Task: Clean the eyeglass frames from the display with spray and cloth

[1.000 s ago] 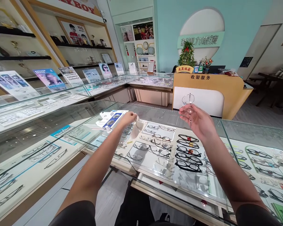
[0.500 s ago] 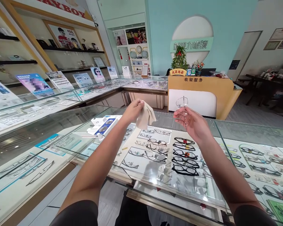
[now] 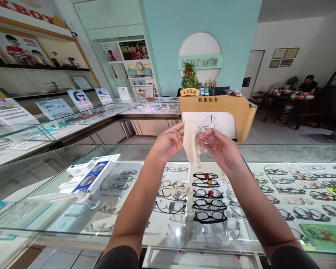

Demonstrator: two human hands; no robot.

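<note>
Bent fingers (image 3: 176, 135); cloth (image 3: 191, 144) left, glasses (image 3: 211, 128) right

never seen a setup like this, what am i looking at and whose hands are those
There is no machine: you are seeing through a camera worn on a person's head, looking forward and down. The left hand holds a soft cream-coloured cloth. The right hand holds thin-rimmed glasses with round, clear lenses, close beside the cloth; I can't tell whether they touch. Below is a long glass-topped display counter. A blue-and-white cardboard box sits toward its left, and a column of five black-framed glasses shows through its top.
</note>
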